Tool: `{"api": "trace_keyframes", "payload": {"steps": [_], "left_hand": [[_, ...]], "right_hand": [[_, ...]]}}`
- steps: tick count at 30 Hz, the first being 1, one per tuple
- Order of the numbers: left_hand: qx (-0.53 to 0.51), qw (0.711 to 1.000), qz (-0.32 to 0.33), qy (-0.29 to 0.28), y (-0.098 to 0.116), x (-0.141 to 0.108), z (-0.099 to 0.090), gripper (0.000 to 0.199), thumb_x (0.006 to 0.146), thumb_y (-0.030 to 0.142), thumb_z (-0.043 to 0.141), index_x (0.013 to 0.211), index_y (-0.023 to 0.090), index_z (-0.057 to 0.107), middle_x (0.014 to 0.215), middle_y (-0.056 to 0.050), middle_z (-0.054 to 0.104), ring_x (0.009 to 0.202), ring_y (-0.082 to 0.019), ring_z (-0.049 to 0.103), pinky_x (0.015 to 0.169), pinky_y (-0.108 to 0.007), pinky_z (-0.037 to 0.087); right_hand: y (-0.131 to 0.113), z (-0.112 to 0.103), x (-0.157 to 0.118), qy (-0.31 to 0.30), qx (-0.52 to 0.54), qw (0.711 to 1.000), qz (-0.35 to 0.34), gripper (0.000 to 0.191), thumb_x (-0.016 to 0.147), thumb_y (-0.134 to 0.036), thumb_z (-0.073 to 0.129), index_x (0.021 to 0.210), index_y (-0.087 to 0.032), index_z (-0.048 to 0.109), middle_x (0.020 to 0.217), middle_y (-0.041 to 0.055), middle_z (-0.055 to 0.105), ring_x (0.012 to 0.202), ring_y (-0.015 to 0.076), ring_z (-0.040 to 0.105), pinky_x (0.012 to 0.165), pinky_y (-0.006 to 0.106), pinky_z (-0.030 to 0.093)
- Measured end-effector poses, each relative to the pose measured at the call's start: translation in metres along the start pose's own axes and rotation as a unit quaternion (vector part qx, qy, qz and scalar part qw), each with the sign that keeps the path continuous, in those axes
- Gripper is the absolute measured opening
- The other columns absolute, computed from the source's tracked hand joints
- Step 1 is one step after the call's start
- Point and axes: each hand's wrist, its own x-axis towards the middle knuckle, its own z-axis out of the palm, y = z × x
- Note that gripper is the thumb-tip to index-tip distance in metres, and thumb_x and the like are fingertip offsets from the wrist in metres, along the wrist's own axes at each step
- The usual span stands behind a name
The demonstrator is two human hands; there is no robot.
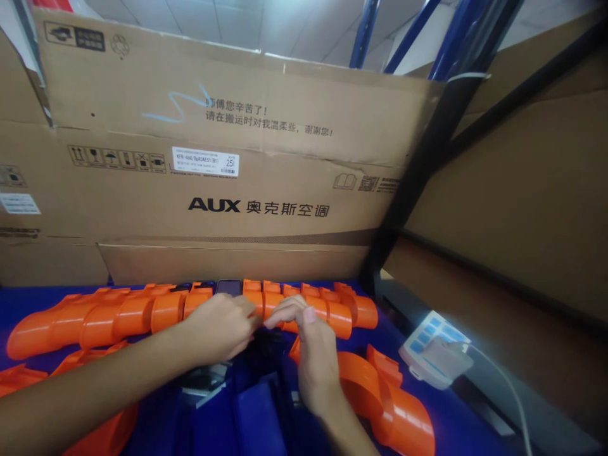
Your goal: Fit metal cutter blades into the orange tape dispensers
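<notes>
My left hand (221, 328) is closed, its fingers curled near the middle of the blue surface; what they hold, if anything, is hidden. Close beside it on the right, my right hand (311, 348) has its fingers bent and pressed together, and nothing can be made out in them. Behind both hands runs a row of orange curved plastic pieces (166, 311). A dark phone-like object (228, 287) lies between pieces of that row. Under the hands are dark blue folded items (259, 411) and a clear piece with a toothed edge (205, 386).
More orange pieces (406, 418) lie at the lower right and lower left. A white power strip (434, 348) with a cable sits at the right. Behind stands a large cardboard box panel (247, 234), with a dark metal post (413, 171) on its right.
</notes>
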Motion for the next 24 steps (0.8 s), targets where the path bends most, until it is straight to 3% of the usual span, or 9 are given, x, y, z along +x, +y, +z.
{"api": "trace_keyframes", "payload": {"steps": [4, 6, 9, 12, 16, 20, 24], "left_hand": [[0.016, 0.999, -0.041, 0.001, -0.023, -0.028, -0.018, 0.019, 0.096, 0.032, 0.055, 0.097, 0.020, 0.071, 0.092, -0.012, 0.072, 0.085, -0.033, 0.071, 0.068, -0.043, 0.053], [0.005, 0.997, -0.081, -0.010, -0.034, -0.053, -0.028, 0.022, 0.096, 0.037, 0.055, 0.099, 0.023, 0.072, 0.093, -0.011, 0.073, 0.087, -0.034, 0.070, 0.072, -0.044, 0.054], [-0.097, 0.989, -0.106, -0.034, -0.044, -0.104, -0.038, 0.025, 0.094, 0.048, 0.060, 0.107, 0.034, 0.075, 0.106, -0.006, 0.077, 0.095, -0.030, 0.072, 0.086, -0.044, 0.055], [-0.186, 0.972, -0.137, -0.041, -0.050, -0.160, -0.037, 0.051, 0.081, 0.050, 0.075, 0.132, 0.049, 0.067, 0.136, 0.000, 0.072, 0.122, -0.034, 0.067, 0.107, -0.048, 0.049], [-0.216, 0.955, -0.174, -0.101, -0.050, -0.214, -0.018, 0.098, 0.062, 0.041, 0.089, 0.149, 0.053, 0.046, 0.153, -0.001, 0.058, 0.135, -0.043, 0.057, 0.109, -0.059, 0.049], [-0.207, 0.956, -0.175, -0.113, -0.042, -0.226, -0.006, 0.095, 0.072, 0.032, 0.082, 0.154, 0.051, 0.038, 0.159, -0.002, 0.050, 0.143, -0.042, 0.048, 0.113, -0.064, 0.043], [-0.187, 0.967, -0.141, -0.099, -0.037, -0.220, -0.013, 0.085, 0.082, 0.033, 0.073, 0.156, 0.052, 0.035, 0.157, 0.002, 0.053, 0.139, -0.038, 0.054, 0.114, -0.058, 0.044]], "right_hand": [[0.001, 0.001, -0.001, 0.007, -0.012, 1.000, 0.004, 0.062, 0.111, -0.044, 0.026, 0.079, -0.022, 0.074, 0.086, 0.0051, 0.069, 0.086, 0.0223, 0.063, 0.086, 0.036, 0.044], [0.004, 0.001, 0.000, 0.018, -0.024, 1.000, 0.008, 0.058, 0.111, -0.044, 0.029, 0.080, -0.022, 0.073, 0.085, 0.0042, 0.069, 0.085, 0.0221, 0.063, 0.086, 0.035, 0.044], [0.010, 0.001, 0.000, 0.030, -0.043, 0.998, 0.020, 0.050, 0.110, -0.043, 0.035, 0.082, -0.023, 0.072, 0.083, 0.0034, 0.070, 0.085, 0.0226, 0.064, 0.084, 0.035, 0.045], [0.013, 0.001, 0.001, 0.033, -0.053, 0.998, 0.025, 0.051, 0.110, -0.044, 0.034, 0.082, -0.023, 0.071, 0.084, 0.0039, 0.070, 0.087, 0.0234, 0.064, 0.087, 0.036, 0.045], [0.014, 0.003, 0.001, 0.030, -0.064, 0.997, 0.024, 0.054, 0.109, -0.047, 0.033, 0.080, -0.022, 0.072, 0.084, 0.0049, 0.069, 0.087, 0.0246, 0.062, 0.089, 0.037, 0.044], [0.015, 0.005, 0.002, 0.023, -0.068, 0.997, 0.028, 0.056, 0.108, -0.049, 0.033, 0.079, -0.022, 0.072, 0.083, 0.0054, 0.069, 0.086, 0.0250, 0.062, 0.088, 0.038, 0.045], [0.017, 0.005, 0.002, 0.019, -0.074, 0.997, 0.027, 0.055, 0.108, -0.048, 0.034, 0.078, -0.022, 0.072, 0.082, 0.0054, 0.068, 0.085, 0.0249, 0.061, 0.088, 0.038, 0.045]]}}
